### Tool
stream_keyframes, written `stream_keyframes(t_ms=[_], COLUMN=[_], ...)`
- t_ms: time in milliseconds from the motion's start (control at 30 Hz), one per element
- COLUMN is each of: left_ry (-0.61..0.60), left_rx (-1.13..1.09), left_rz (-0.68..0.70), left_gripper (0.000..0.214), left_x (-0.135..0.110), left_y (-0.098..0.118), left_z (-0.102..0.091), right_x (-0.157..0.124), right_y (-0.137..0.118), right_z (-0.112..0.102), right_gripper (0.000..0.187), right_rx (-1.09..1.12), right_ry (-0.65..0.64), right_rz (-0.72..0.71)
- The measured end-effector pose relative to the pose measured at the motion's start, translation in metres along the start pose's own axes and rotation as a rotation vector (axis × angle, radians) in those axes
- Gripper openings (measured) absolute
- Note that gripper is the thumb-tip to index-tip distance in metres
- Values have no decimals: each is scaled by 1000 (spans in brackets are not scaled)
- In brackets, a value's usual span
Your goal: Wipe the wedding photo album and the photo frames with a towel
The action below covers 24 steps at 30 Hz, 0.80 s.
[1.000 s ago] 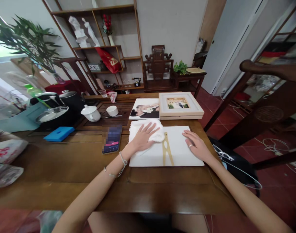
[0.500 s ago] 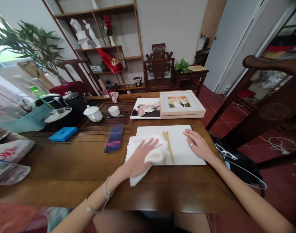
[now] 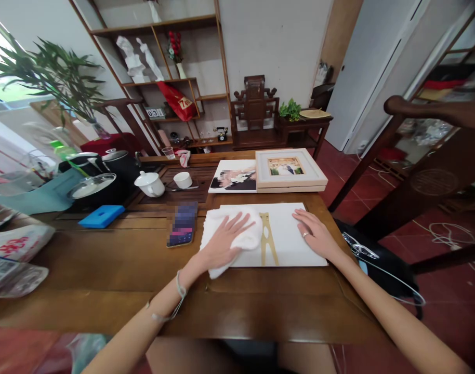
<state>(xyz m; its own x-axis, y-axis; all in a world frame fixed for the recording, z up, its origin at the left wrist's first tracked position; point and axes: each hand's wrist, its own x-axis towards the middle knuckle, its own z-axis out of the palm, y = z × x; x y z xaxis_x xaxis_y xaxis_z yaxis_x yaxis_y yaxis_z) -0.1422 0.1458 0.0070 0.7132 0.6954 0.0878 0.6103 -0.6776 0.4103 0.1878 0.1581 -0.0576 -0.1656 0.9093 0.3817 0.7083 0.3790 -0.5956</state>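
A white board [image 3: 294,244] lies flat on the wooden table in front of me, with a gold A-shaped strip [image 3: 265,234] on its face. My left hand [image 3: 225,236] rests with fingers spread on a white cloth [image 3: 247,236], which covers the board's left part and hangs past its left and near edges. On the board's right side my right hand [image 3: 315,231] lies flat, fingers stretched out, a ring on one finger. Nothing is gripped in it. The part of the board under the cloth is hidden.
Behind the board are a framed picture [image 3: 290,179] and a photo panel [image 3: 233,176]. To the left lie a phone [image 3: 183,223] and a blue block [image 3: 101,216]. A white lidded cup [image 3: 149,184] and small bowl [image 3: 182,179] stand farther back. A chair [image 3: 417,156] is at right.
My left hand and the cloth have shifted slightly left and away from me, uncovering more of the gold strip. My right hand stays at the board's right side.
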Motion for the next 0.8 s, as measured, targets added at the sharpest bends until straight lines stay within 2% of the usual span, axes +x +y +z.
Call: stream_keyframes(t_ms=[133, 233, 300, 433, 500, 567, 667, 800], left_ry=[-84, -94, -61, -3, 14, 3, -69, -134], left_rx=[-144, -208, -216, -105, 7, 126, 250, 302], left_rz=[51, 26, -44, -224, -257, -229, -121, -1], left_gripper=[78, 73, 69, 62, 60, 60, 70, 88], left_x=[-32, -28, -11, 43, 67, 79, 72, 28], left_y=[29, 32, 25, 8, 5, 8, 26, 62], left_z=[-1, -5, -5, -1, 2, 5, 11, 23], right_x=[-1, -1, -1, 0, 0, 0, 0, -1], right_y=[-1, -2, -2, -2, -1, -1, -2, -3], right_z=[1, 1, 1, -1, -2, -2, -2, 0], right_gripper=[39, 40, 40, 38, 38, 38, 36, 37], right_rx=[0, -6, -9, 4, 12, 18, 28, 19], right_ry=[0, 4, 3, 6, 7, 7, 15, 28], right_rz=[-1, -3, -7, -15, -18, -19, -12, -9])
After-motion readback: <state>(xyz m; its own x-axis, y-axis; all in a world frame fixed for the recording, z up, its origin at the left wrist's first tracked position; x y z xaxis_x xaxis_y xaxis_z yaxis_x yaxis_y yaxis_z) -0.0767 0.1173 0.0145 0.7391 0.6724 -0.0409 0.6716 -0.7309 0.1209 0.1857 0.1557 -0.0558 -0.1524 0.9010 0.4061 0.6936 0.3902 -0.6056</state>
